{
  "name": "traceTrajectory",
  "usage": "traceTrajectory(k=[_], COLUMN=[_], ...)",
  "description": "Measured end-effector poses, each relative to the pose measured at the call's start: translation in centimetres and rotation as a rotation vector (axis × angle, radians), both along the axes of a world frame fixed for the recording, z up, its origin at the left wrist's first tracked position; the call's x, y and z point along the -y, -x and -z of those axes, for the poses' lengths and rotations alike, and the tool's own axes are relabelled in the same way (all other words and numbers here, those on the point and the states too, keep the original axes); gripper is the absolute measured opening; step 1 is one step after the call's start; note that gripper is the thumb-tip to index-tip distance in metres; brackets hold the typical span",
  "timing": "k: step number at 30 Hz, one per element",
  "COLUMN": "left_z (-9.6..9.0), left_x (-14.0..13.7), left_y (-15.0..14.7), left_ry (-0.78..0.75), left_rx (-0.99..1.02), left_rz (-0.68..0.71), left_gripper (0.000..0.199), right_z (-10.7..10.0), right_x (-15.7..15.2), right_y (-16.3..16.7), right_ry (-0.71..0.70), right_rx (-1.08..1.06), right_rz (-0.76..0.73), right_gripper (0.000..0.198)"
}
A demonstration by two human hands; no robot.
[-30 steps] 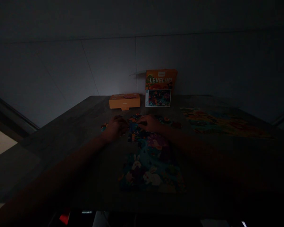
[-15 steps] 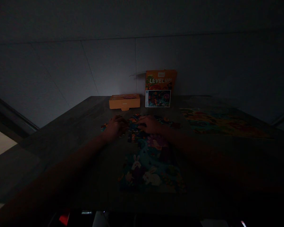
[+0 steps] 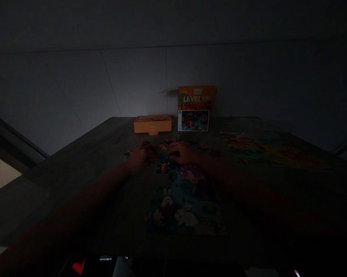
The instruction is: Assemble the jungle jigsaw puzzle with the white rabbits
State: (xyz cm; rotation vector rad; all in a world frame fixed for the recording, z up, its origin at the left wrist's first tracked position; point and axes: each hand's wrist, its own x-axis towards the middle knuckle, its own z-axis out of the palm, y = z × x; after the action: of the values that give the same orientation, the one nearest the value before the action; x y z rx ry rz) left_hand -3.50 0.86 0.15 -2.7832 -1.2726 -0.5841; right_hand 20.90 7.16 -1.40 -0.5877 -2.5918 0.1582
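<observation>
Fingers [image 3: 150, 150] are curled in on both the left hand [image 3: 139, 157] and the right hand [image 3: 184, 152], tips angled toward each other, and honestly it's too dark to tell whether either one is pinching a piece. Right between and below them is the jigsaw [image 3: 185, 192], one part-built panel running down the middle of the table [image 3: 95, 154] toward the person, with two white rabbits on its near end. Loose pieces [image 3: 127, 154] poke out beside the left hand and more dark bits sit behind the right; no way I can count those. Two orange boxes at the back: one lying flat [image 3: 152, 126], one upright by the wall [image 3: 197, 97] saying LEVEL UP!, plus one white-edged picture [image 3: 194, 120] at its lower front. One other colourful panel [image 3: 271, 150] lies flat off to the right. Pose-wise, two bare forearms reach in from the lower corners, slanting inward, with the wrists low over the table and the right one crossing the jigsaw's upper right side.
</observation>
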Motion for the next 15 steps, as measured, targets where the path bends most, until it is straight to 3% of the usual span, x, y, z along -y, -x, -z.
traceTrajectory(k=[15], left_z=[-0.16], left_x=[0.23], left_y=[-0.04], left_ry=[-0.004], left_rx=[-0.032], left_rz=[-0.063], left_gripper=[0.016], right_z=[-0.28], right_x=[0.25], right_y=[0.07], right_ry=[0.003], right_rx=[0.003], right_rz=[0.001], right_gripper=[0.019])
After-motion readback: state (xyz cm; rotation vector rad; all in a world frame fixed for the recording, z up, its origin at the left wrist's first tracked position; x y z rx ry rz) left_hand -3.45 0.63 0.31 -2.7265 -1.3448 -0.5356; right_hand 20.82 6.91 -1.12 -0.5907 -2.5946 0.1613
